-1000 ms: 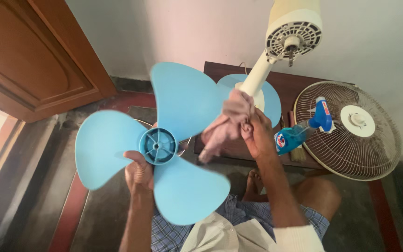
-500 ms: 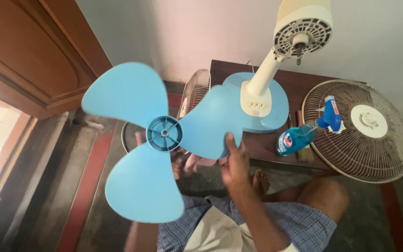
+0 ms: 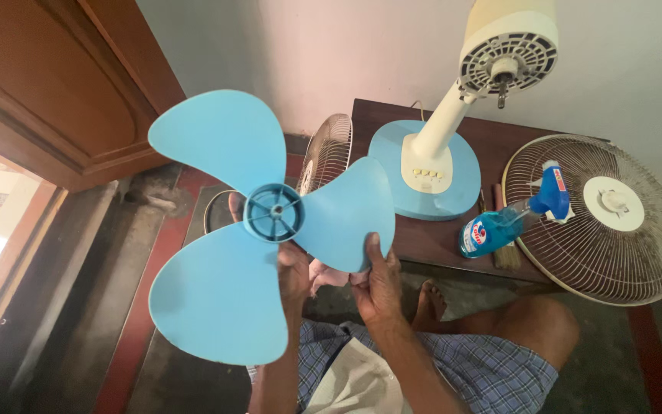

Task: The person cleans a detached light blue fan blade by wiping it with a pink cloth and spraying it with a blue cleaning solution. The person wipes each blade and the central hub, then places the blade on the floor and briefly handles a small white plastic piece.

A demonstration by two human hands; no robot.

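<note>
I hold a light blue three-bladed fan blade (image 3: 231, 222) up in front of me, its hub facing me. My left hand (image 3: 294, 270) grips it from behind, just below the hub, and is partly hidden by the blades. My right hand (image 3: 378, 285) pinches the lower edge of the right-hand blade, thumb on the front. A pink cloth (image 3: 329, 274) is bunched between my hands, behind that blade, mostly hidden.
A dark wooden table (image 3: 492, 146) carries the fan's blue base (image 3: 453, 184) with its white stem and bare motor head (image 3: 509, 55). A round wire grille (image 3: 637, 245), a blue spray bottle (image 3: 499, 226) and a small brush (image 3: 506, 257) are at the right. Another grille (image 3: 325, 152) stands behind the blade. A wooden door (image 3: 47, 84) is at the left.
My right hand has left the upper blade, where it rubbed with the cloth, and now holds the right blade's lower edge. The blade has turned and shifted slightly; my left hand stays behind the hub.
</note>
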